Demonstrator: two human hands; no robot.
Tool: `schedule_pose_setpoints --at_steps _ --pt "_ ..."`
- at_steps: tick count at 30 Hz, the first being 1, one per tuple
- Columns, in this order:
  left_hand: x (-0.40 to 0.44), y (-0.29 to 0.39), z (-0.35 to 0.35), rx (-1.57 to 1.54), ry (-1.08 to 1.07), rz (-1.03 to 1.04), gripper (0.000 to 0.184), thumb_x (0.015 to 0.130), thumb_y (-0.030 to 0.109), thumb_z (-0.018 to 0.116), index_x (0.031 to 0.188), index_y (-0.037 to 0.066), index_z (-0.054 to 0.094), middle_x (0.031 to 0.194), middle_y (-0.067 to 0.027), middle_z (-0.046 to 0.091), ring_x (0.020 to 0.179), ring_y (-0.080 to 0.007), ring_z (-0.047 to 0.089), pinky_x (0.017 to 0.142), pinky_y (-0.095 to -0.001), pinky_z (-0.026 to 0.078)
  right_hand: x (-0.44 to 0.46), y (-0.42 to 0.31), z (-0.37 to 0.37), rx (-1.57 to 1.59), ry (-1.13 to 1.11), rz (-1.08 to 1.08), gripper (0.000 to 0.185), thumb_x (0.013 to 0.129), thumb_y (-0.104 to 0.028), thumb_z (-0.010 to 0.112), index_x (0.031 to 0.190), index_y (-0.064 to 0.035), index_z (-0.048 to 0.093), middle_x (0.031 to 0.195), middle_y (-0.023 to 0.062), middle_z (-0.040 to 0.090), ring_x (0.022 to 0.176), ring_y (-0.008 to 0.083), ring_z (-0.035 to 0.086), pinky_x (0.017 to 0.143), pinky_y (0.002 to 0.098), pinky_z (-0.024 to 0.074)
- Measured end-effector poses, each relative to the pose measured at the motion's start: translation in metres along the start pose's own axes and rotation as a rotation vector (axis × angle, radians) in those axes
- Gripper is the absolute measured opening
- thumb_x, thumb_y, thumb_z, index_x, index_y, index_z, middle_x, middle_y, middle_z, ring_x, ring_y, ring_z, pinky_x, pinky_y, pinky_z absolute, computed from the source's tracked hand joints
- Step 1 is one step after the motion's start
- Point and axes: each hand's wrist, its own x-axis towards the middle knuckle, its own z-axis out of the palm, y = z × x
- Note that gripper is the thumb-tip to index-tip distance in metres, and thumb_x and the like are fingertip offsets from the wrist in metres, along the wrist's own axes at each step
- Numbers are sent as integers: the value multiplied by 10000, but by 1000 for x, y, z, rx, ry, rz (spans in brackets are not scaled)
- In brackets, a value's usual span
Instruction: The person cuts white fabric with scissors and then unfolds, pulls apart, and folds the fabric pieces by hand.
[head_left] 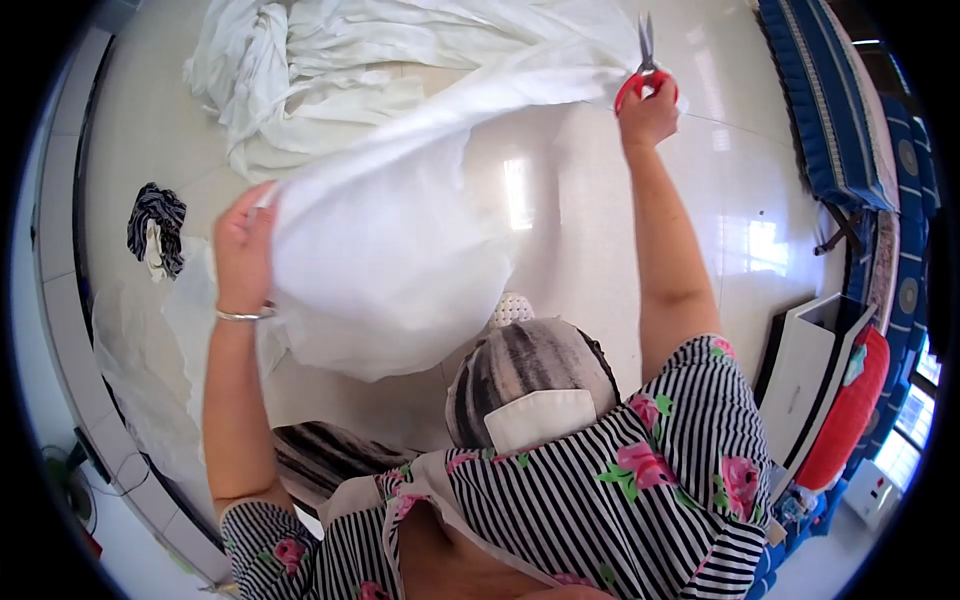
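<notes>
White sheer fabric stretches between my two hands, its upper edge pulled into a slanting fold. My left hand, with a bracelet at the wrist, is closed on the fabric at its left end. Farther away at the upper right, my right hand holds scissors by their red handles, blades pointing up and away. The fabric's far end reaches the scissors hand; whether those fingers also pinch it is hidden.
A heap of white fabric lies on the shiny tiled floor. A dark striped cloth is at the left. Blue-covered furniture, a white box and a red cushion stand at the right.
</notes>
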Motion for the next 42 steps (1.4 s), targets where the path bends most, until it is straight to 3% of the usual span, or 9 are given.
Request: schedule_pose_setpoints --at_steps 10,13,18,23,25,31,35,37,42 --pt "27 4 -68 384 -124 -93 316 893 236 535 1004 -51 607 858 -42 636 782 -93 539 742 -224 424 -26 33 42 177 -579 -79 436 790 -390 610 1034 -32 570 844 122 655 731 243 640 645 382 491" --pt "18 -2 -68 308 -101 -83 293 892 211 526 1002 -48 610 874 -50 635 796 -96 539 742 -224 423 -149 31 62 763 -791 862 248 772 -111 664 946 16 541 796 86 618 585 168 576 498 276 465" --pt "-9 26 -65 217 -85 -80 254 880 155 520 1005 -48 609 902 -60 632 808 -100 544 742 -227 425 -232 -33 81 869 -484 1203 190 821 -40 566 970 -26 449 843 87 610 604 171 599 496 279 471" --pt "-49 51 -68 161 -238 -13 220 836 94 539 975 -57 619 866 -83 647 770 -115 573 707 -236 443 -208 -78 107 1316 -444 1544 342 876 -347 511 1084 -75 519 958 71 608 872 247 610 649 363 505" --pt "-59 53 -67 162 -326 -46 212 809 60 543 964 -61 621 846 -105 654 751 -121 585 695 -239 451 -189 -76 126 1873 -548 1370 446 900 -442 390 1109 -74 533 1067 92 604 1006 297 568 872 422 462" --pt "-66 18 -63 186 -396 -111 255 753 -17 513 982 -48 621 842 -137 670 762 -144 618 712 -245 462 -110 -55 79 2236 -646 1339 400 920 -362 350 1173 -98 514 1206 98 543 1154 293 472 1003 457 355" --pt "-45 -13 -68 492 -251 -49 269 766 14 511 1006 -10 629 794 -157 653 676 -140 596 659 -264 459 -82 16 153 1412 -676 1369 337 912 -339 443 997 -69 627 723 46 581 652 193 555 544 358 449" --pt "-15 -40 -79 603 -130 -16 287 774 43 518 1038 23 628 759 -173 632 609 -151 560 619 -278 447 -27 -40 89 1102 -587 1202 246 864 -267 572 901 -35 645 572 16 475 466 141 424 414 302 310" --pt "38 3 -64 642 299 405 346 760 -13 516 1067 89 639 812 -149 627 580 -187 523 579 -278 434 89 -17 46 1193 -412 729 221 792 -200 629 866 4 588 673 46 547 588 183 500 527 316 397"
